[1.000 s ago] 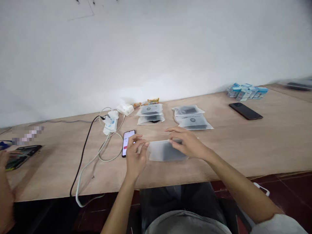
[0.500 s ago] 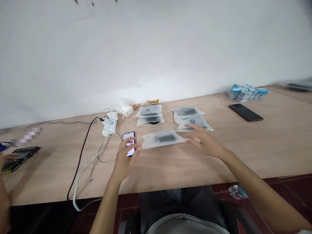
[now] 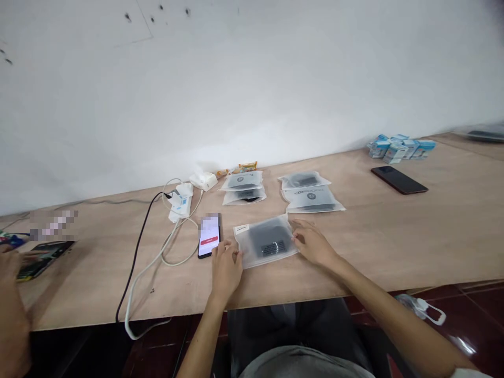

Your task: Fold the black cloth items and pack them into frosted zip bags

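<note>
A frosted plastic pouch [image 3: 255, 247] with a dark flat item inside lies on the table in front of me, a white label at its upper left corner. My left hand [image 3: 227, 266] has its fingers curled at the pouch's left edge. On the opposite side, my right hand [image 3: 314, 244] grips the right edge between thumb and fingers. Just left of the pouch, a lit smartphone [image 3: 209, 235] lies with a red button on its screen. Behind are two groups of similar pouches, one at the left [image 3: 241, 181] and one at the right [image 3: 313, 198].
A white power strip [image 3: 180, 206] with cables sits at the left, beside a white box [image 3: 203, 180]. Small blue-white boxes [image 3: 397, 149] and a dark phone [image 3: 398, 180] are at the right. Another person's hand [image 3: 11, 262] rests by a dark packet [image 3: 47, 257] at far left.
The pouch has come down and tilted to show its broad face. My left hand has moved right and closed in on its edge. The phone screen now shows a red button.
</note>
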Demonstrator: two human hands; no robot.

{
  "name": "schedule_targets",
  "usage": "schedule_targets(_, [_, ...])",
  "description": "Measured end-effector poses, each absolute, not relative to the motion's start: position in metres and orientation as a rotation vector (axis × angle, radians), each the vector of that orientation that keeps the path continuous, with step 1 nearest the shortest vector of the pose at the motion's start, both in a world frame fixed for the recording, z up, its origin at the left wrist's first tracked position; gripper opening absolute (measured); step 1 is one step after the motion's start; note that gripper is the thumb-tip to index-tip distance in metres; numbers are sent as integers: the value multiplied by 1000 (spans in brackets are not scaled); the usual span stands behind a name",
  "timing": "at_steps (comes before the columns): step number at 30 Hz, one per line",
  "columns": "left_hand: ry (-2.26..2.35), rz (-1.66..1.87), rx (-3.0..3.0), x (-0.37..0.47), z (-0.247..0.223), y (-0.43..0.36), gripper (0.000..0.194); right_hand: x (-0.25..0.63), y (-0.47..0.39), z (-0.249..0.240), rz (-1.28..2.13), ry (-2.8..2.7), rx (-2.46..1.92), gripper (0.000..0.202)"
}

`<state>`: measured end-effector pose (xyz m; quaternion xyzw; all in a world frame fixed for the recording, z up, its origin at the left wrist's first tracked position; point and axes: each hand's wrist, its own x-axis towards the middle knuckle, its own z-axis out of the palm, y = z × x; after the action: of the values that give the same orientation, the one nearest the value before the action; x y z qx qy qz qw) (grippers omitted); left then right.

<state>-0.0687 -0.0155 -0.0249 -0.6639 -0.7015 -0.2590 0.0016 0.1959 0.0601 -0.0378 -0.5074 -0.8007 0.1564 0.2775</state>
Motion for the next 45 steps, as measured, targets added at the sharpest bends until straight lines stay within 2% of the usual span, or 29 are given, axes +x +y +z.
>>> schedule_targets(5, [-2030, -1003, -2135, -39, -16, 10, 14, 234, 69, -28, 247, -2019, -1330, 19])
schedule_targets(11, [-1808, -1107, -2288, 23, 16, 99, 12, 291, 128, -1, -49, -1745, -1533, 14])
schedule_targets(15, [-1941, -921, -2305, 41, 13, 130, 25, 289, 147, -2, -207, -1692, -1684, 36])
schedule_targets(18, [-1966, -656, -2436, 32, -5, 115, 37, 268, 143, -20, -208, -1987, -1594, 55])
schedule_targets(22, [-1922, -502, -2512, 3, -28, 80, 39, 245, 142, -42, -141, -2215, -1513, 61])
schedule_targets(39, [-1971, -603, -2482, -22, -48, 59, 42, 253, 203, -72, -106, -2195, -1550, 64])
schedule_targets(45, [-1902, -659, -2548, -29, -48, 51, 39, 242, 204, -59, -122, -2137, -1539, 66])
